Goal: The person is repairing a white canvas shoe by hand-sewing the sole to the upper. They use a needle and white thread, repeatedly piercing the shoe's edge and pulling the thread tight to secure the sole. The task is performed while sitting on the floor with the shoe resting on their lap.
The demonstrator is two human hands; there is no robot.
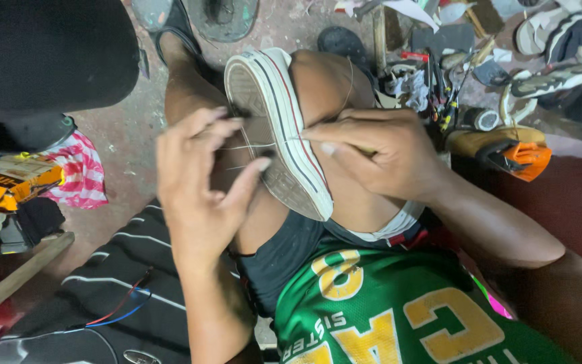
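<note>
A canvas sneaker with a white rubber sole edge and a red stripe lies sole-up, clamped between my bare knees. My left hand hovers over the worn sole, thumb and fingers pinching a thin white thread that runs across the sole. My right hand presses against the sneaker's side at the stripe, fingers closed on the other end of the thread or a thin tool; the tool itself is hidden. The thread is stretched taut between both hands.
A pile of shoes and sandals lies at the top right beside an orange-and-yellow shoe. Small tools and scraps are scattered past my right knee. A red-and-white cloth and a wooden stick lie at left.
</note>
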